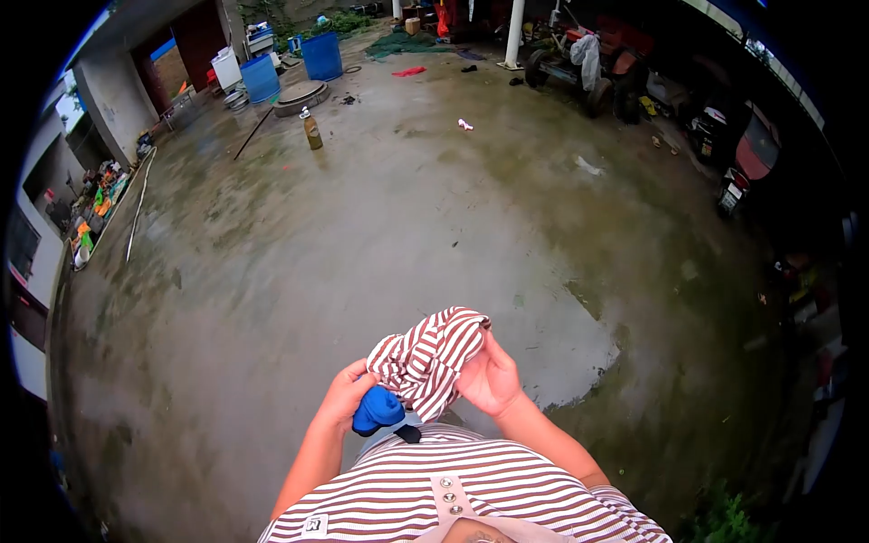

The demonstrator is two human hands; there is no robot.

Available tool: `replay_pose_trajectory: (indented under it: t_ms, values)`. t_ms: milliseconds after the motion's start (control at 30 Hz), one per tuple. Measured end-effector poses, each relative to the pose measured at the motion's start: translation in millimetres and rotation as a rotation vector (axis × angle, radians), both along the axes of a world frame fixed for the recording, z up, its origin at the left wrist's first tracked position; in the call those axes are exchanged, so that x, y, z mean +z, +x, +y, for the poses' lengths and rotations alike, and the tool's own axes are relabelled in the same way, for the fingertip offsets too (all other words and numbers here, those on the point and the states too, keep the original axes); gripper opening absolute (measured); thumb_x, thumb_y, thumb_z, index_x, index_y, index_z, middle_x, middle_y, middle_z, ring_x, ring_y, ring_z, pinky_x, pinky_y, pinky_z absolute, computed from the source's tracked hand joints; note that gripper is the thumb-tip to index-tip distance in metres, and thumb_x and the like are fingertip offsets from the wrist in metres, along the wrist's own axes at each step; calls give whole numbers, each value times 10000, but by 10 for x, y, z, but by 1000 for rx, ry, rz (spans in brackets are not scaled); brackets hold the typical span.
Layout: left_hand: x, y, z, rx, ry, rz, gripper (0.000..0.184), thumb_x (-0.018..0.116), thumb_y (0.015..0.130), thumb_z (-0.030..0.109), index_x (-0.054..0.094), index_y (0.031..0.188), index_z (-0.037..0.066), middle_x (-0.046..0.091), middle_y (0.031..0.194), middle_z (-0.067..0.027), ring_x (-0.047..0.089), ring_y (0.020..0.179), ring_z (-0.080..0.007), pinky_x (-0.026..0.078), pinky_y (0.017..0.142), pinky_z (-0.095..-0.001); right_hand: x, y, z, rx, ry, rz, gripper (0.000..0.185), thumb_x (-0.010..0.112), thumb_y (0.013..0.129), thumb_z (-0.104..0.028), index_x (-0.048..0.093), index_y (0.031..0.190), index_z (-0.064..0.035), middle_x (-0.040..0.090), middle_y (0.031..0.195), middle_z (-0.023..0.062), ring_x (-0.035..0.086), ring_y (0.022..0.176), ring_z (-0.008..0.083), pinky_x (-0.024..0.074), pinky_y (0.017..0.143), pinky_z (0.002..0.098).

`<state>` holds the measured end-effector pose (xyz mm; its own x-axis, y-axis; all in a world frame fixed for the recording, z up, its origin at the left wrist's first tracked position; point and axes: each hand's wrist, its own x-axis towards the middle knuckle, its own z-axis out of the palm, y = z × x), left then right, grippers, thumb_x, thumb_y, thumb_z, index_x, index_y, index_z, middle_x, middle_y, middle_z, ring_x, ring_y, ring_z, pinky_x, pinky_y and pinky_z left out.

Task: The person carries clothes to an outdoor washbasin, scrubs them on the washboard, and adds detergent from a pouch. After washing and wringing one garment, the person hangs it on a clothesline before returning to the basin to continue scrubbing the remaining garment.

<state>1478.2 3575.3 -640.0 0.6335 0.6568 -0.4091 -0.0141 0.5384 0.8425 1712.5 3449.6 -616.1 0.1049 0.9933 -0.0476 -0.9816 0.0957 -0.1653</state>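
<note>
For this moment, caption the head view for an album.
Two bare hands hold a brown-and-white striped cloth above a wet grey concrete yard.

Both hands [418, 389] hold a striped cloth [433, 360] — a blue cloth [378, 410] hangs just beside it, under the left hand [349, 391].

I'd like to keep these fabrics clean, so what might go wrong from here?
The blue cloth, bunched beside the striped cloth at the left hand, might slip out if that grip loosens. Both are held above ground that looks damp and stained, so a dropped piece would probably get dirty.
</note>
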Motion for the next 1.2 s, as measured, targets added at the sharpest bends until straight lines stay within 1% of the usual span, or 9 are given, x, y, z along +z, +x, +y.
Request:
replay_pose_trajectory:
  t_ms: [133, 300, 400, 433, 567, 733, 867, 967, 1200]
  values:
    - [237, 655, 824, -155, 7, -68, 355, 585, 945, 59, 625, 1290, -16, 715, 1172, -109, 701, 1054, -191, 573, 925, -351, -324, 266, 624, 322, -256, -640, 445, 520, 1064, -186, 445, 1469, -19, 587, 1395, 123, 616, 1234, 231, 515, 1046, 434]
    - [517, 1210, 1702, -231, -125, -295, 526, 647, 926, 112, 520, 1420, -19, 662, 1287, -127, 683, 1114, -213, 556, 995, -382, -118, 1077, 1326, 102, 144, -81, 517, 389, 1075, -325, 434, 1474, 1, 577, 1416, 192, 623, 1237, 324, 512, 1066, 508]
    - [618, 1533, 2105, -420, -109, -247, 456, 594, 969, 87, 534, 1407, -25, 659, 1298, -116, 673, 1131, -196, 541, 1007, -364, -214, 1192, 1685, 151, -452, -793, 516, 490, 1072, -311, 451, 1482, -1, 602, 1399, 138, 640, 1211, 232, 538, 1034, 406]
    - [464, 1659, 2244, -429, -41, -197, 441, 595, 970, 86, 548, 1392, -32, 666, 1292, -122, 676, 1129, -198, 544, 1002, -360, -204, 1259, 1714, 192, -528, -625, 515, 546, 1060, -312, 480, 1466, -3, 622, 1374, 116, 639, 1198, 187, 527, 1037, 362]
    - [415, 2059, 2844, -380, -109, -174, 429, 596, 976, 100, 561, 1382, -34, 673, 1287, -117, 673, 1130, -192, 543, 996, -348, -144, 1679, 2116, -43, -2, 35, 550, 353, 1077, -419, 540, 1406, -20, 625, 1369, 205, 617, 1255, 365, 490, 1091, 514]
    - [343, 2439, 3473, -376, -26, -74, 377, 606, 975, 119, 621, 1326, -18, 698, 1237, -101, 674, 1105, -175, 540, 986, -342, -134, 2363, 2843, -37, 61, 88, 675, 373, 1043, -525, 420, 1502, -33, 529, 1472, 243, 538, 1341, 423, 456, 1106, 586]
    - [315, 2819, 3995, -322, 122, 104, 393, 617, 985, 137, 605, 1362, 22, 688, 1242, -73, 657, 1097, -160, 530, 967, -328, -148, 2971, 3676, 55, 72, 25, 647, 372, 1056, -481, 414, 1509, -20, 492, 1515, 224, 524, 1369, 371, 460, 1122, 539]
    - [469, 3252, 4295, -83, 84, 30, 644, 658, 972, 132, 376, 1542, 36, 617, 1355, -109, 618, 1201, -194, 528, 983, -345, 70, 3363, 4215, 196, 74, 20, 646, 381, 1052, -491, 426, 1514, -43, 483, 1534, 179, 510, 1383, 361, 454, 1133, 528]
    - [443, 3870, 4932, -17, -118, -169, 633, 665, 959, 137, 414, 1524, 4, 634, 1363, -139, 645, 1207, -221, 537, 1013, -376, 18, 3920, 5107, 348, -1, 61, 703, 480, 988, -609, 473, 1477, -103, 470, 1539, 195, 506, 1378, 392, 440, 1092, 648]
